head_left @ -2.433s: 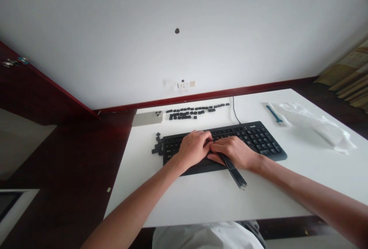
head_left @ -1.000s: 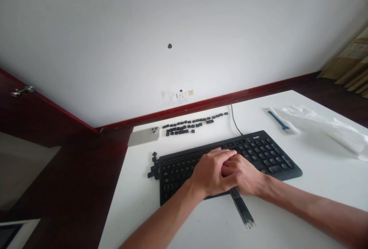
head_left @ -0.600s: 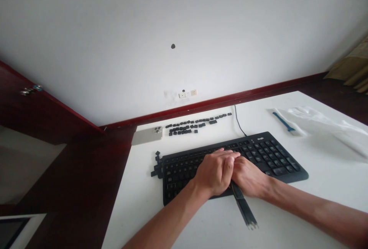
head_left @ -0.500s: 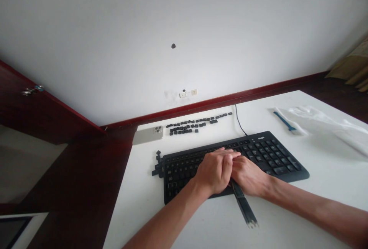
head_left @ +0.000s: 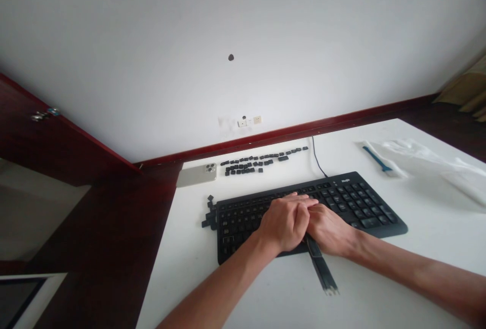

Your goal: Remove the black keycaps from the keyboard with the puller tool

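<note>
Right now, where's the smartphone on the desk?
In the head view, the smartphone lies at the back left of the white desk, just left of the loose black keycaps, beyond the black keyboard.

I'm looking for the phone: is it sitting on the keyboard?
No, the phone lies on the white desk, above and left of the keyboard.

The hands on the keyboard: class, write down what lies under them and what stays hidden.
The left hand and right hand rest on the black keyboard, covering its middle keys, which cannot be seen. A flat black tool sticks out from under them over the white desk; its upper end is hidden.
</note>
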`<act>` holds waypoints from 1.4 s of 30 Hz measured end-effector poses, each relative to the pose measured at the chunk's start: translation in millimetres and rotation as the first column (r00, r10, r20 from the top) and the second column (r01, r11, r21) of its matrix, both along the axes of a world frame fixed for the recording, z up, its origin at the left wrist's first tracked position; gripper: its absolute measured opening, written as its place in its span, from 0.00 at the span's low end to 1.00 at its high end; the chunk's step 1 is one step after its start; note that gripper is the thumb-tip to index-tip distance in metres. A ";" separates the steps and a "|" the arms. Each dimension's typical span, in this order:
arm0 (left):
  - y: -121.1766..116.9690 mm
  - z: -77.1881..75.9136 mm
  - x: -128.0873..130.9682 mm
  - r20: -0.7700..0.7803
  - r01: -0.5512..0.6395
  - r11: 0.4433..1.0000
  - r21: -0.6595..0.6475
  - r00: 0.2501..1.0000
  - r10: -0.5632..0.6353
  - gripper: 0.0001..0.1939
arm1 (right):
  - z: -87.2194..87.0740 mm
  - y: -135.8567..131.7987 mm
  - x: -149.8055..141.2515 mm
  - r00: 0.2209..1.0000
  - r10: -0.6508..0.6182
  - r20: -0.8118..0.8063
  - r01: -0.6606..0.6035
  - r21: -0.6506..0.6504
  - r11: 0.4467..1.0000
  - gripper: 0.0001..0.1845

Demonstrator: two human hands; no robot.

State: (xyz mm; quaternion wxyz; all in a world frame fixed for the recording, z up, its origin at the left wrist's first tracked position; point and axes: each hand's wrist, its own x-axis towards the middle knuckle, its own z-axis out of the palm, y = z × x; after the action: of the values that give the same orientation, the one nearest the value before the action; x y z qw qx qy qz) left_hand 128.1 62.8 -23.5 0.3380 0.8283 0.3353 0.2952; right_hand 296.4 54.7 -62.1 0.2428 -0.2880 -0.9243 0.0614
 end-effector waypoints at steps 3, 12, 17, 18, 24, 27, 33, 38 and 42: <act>0.0 -0.8 0.4 0.018 0.000 1.000 -0.005 1.000 0.000 0.28 | 0.0 -0.1 1.1 0.999 0.020 -0.029 -0.019 0.049 0.999 0.19; -0.3 0.9 0.1 0.048 0.001 0.999 -0.040 0.999 0.001 0.27 | 5.7 0.3 0.1 1.000 -0.011 -0.009 0.012 0.073 0.997 0.17; 4.2 8.7 -9.7 0.200 -0.024 0.996 -0.086 0.979 0.041 0.25 | 23.0 -2.5 -6.7 0.995 -0.006 -0.104 0.017 0.103 0.995 0.18; 7.8 11.1 -14.6 0.235 -0.065 0.994 -0.086 0.968 0.083 0.25 | 26.3 -3.2 -7.8 0.995 -0.009 -0.101 0.018 0.093 0.995 0.18; 36.2 24.3 -52.2 0.174 -0.304 0.953 -0.016 0.937 0.302 0.18 | 36.4 -0.8 -3.8 0.979 -0.028 -0.201 -0.003 -0.151 0.989 0.17; 40.9 26.9 -61.2 0.054 -0.258 0.965 0.040 0.965 0.255 0.15 | 38.1 6.2 4.0 0.945 -0.160 -0.284 0.060 -0.331 0.942 0.17; 35.7 24.0 -59.8 -0.165 -0.021 0.995 0.099 0.986 0.037 0.07 | 44.9 23.3 21.1 0.868 -0.409 -0.280 0.268 -0.429 0.863 0.21; 31.6 18.9 -54.4 -0.260 0.056 0.994 0.092 0.965 -0.030 0.06 | 51.6 29.3 28.1 0.852 -0.449 -0.270 0.302 -0.448 0.842 0.23; 30.0 19.9 -50.0 -0.238 0.035 0.998 0.054 0.971 -0.021 0.04 | 53.4 28.3 28.4 0.871 -0.422 -0.252 0.278 -0.456 0.846 0.22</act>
State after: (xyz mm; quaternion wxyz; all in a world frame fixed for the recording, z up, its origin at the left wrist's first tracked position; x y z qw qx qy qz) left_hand 78.1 92.8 -3.6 0.2754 0.8717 0.3530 0.1991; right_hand 324.8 83.0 -8.6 0.3421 -0.4830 -0.7647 0.2547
